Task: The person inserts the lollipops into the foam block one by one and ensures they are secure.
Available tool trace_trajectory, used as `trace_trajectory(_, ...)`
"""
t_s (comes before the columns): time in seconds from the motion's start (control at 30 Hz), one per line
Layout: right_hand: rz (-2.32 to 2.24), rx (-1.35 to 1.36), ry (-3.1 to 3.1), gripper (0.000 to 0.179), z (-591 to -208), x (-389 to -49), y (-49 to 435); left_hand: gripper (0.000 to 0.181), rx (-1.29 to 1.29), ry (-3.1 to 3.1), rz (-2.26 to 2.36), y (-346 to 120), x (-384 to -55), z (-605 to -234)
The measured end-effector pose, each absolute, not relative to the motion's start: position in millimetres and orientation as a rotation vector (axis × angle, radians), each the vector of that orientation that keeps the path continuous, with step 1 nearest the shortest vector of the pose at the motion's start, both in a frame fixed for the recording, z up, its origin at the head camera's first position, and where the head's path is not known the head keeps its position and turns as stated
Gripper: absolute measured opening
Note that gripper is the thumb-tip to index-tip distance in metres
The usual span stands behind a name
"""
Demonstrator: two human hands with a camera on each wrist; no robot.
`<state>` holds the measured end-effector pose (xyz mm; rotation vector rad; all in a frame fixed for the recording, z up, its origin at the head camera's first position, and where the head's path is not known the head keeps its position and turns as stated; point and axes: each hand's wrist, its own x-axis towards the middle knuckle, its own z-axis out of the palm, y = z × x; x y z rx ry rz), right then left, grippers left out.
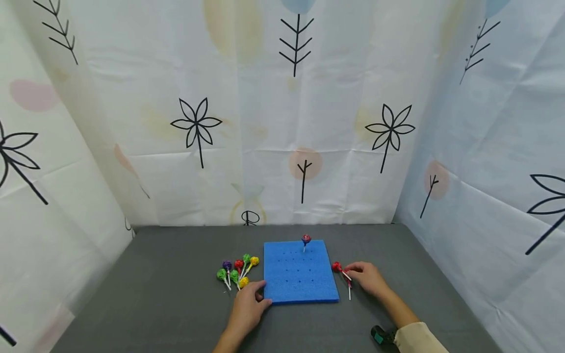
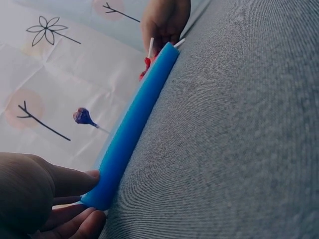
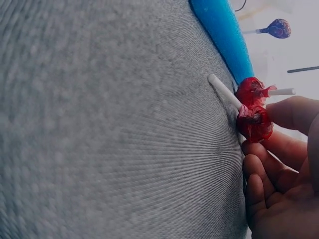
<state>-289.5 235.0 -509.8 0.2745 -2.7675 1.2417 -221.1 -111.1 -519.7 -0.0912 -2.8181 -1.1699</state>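
A blue foam board (image 1: 300,289) with rows of small holes lies flat on the grey table. My left hand (image 1: 246,309) holds its near left corner, fingers (image 2: 82,181) on either side of the edge. One lollipop (image 1: 306,239) with a dark red and purple wrapper stands upright by its stick in the far row. Right of the board, my right hand (image 1: 367,279) pinches a red lollipop (image 3: 255,124) by its wrapped head, its white stick pointing away from the palm. A second red lollipop (image 1: 337,266) lies against it, close to the board's right edge.
Left of the board lies a loose bunch of several lollipops: purple (image 1: 227,265), green (image 1: 221,274), red (image 1: 239,264) and yellow (image 1: 254,261). A black strap-like device (image 1: 382,335) is at my right wrist. Patterned white cloth (image 1: 247,186) hangs behind the table and along both sides.
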Motion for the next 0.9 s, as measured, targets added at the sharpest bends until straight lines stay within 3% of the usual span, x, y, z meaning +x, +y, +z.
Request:
trace_trajectory(0.33, 1.282, 0.281, -2.791, 0.012, -508.3, -286.0, 236.9, 0.046, -0.115, -2.821, -1.158, -111.4, -220.7, -517.9)
trace_trajectory(0.9, 1.361, 0.685, -2.948, 0.021, -502.7, -292.8, 257.6, 0.046, -0.100, -2.835, -1.183, -111.4, -221.0, -516.9)
